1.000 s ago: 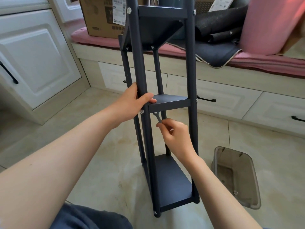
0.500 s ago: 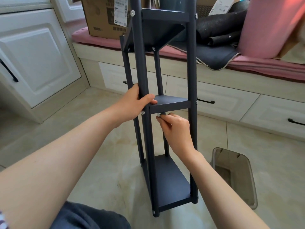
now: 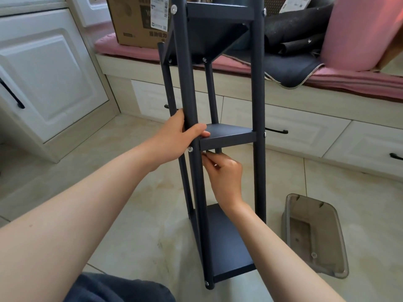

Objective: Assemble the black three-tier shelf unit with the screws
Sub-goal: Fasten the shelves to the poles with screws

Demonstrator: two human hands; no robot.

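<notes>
The black three-tier shelf unit (image 3: pixel 258 88) stands upright on the tiled floor in front of me, with silver screw heads at its joints. My left hand (image 3: pixel 177 138) grips the near left post at the middle shelf (image 3: pixel 226 136), thumb lying on the shelf top. Just below it a screw (image 3: pixel 190 149) sits in that post. My right hand (image 3: pixel 224 173) is under the middle shelf, its fingers pinching a small metal wrench (image 3: pixel 208 152) up against the shelf's underside; most of the tool is hidden by the fingers.
A translucent grey plastic bin (image 3: pixel 314 236) lies on the floor to the right. Behind the shelf runs a window bench with white drawers (image 3: pixel 303 134), a pink cushion, a cardboard box (image 3: pixel 139 20) and dark mats. White cabinet doors (image 3: pixel 45 73) stand at left.
My right hand rose from below the middle shelf until the wrench tip reached the shelf's underside near the left post. The left hand kept its grip on the post.
</notes>
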